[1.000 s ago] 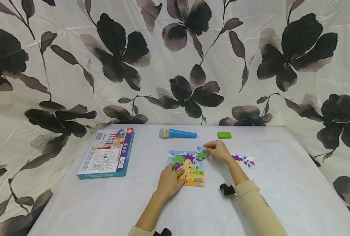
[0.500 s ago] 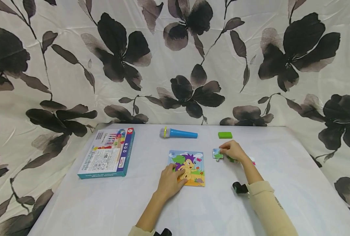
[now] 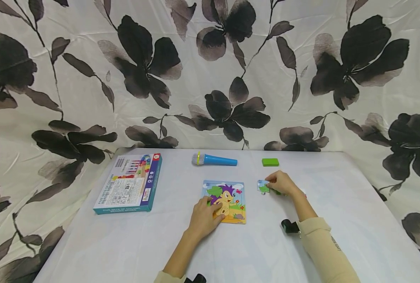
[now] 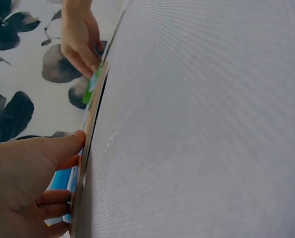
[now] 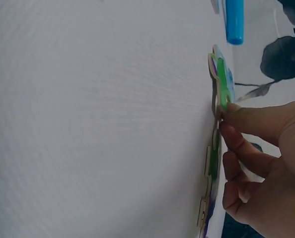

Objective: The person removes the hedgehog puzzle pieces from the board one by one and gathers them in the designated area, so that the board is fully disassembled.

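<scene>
My left hand rests on a square picture puzzle board showing a purple-haired hedgehog. In the left wrist view its thumb and fingertips lie spread on the board's face, covering the lower left of the picture. To the right, my right hand pinches a blue-and-green jigsaw puzzle piece between thumb and fingers. The right wrist view shows this puzzle piece low over the table, with more puzzle pieces beneath and beside the hand, mostly hidden by it in the head view.
A boxed set lies at the left of the white table. Along the back are a blue toy microphone and a green block. A floral cloth hangs behind the table.
My right hand has carried the puzzle piece rightward from the board's upper right corner to the loose pieces, moving only slightly in the last half second. My left hand stays on the board.
</scene>
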`<state>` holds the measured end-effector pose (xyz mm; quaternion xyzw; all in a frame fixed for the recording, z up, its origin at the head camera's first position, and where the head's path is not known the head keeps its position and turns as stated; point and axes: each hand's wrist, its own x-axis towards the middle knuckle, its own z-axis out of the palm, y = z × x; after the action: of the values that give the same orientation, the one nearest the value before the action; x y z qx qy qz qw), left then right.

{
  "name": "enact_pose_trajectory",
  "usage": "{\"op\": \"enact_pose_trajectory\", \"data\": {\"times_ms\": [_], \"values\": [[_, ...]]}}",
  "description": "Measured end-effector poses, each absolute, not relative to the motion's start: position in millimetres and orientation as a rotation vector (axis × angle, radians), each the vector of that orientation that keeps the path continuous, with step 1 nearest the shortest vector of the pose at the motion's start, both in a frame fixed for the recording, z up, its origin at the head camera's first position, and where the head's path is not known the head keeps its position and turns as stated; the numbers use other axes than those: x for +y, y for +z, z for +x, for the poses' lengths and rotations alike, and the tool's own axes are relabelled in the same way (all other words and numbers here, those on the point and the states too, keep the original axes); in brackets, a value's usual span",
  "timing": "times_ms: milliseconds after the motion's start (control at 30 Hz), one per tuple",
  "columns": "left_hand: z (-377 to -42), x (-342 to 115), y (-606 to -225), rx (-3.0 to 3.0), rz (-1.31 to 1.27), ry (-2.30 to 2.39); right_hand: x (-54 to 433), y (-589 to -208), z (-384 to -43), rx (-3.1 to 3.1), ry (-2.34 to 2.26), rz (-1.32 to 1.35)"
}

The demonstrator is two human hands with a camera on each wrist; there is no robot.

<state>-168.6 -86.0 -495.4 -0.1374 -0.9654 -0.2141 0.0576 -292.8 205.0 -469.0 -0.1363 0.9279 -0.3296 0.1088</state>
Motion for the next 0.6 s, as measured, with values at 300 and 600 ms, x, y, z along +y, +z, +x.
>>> {"op": "enact_pose_trajectory", "data": {"times_ms": [300,600], "values": [[-168.9,-86.0,-496.4,-2.918,-0.420,-0.671,206.4,-470.4,-289.3,2.783,-0.877,-0.413],[-168.8,-86.2,-495.9,-2.911,-0.415,-0.676,205.5,-469.0,-287.9,2.828,-0.781,-0.381]]}}
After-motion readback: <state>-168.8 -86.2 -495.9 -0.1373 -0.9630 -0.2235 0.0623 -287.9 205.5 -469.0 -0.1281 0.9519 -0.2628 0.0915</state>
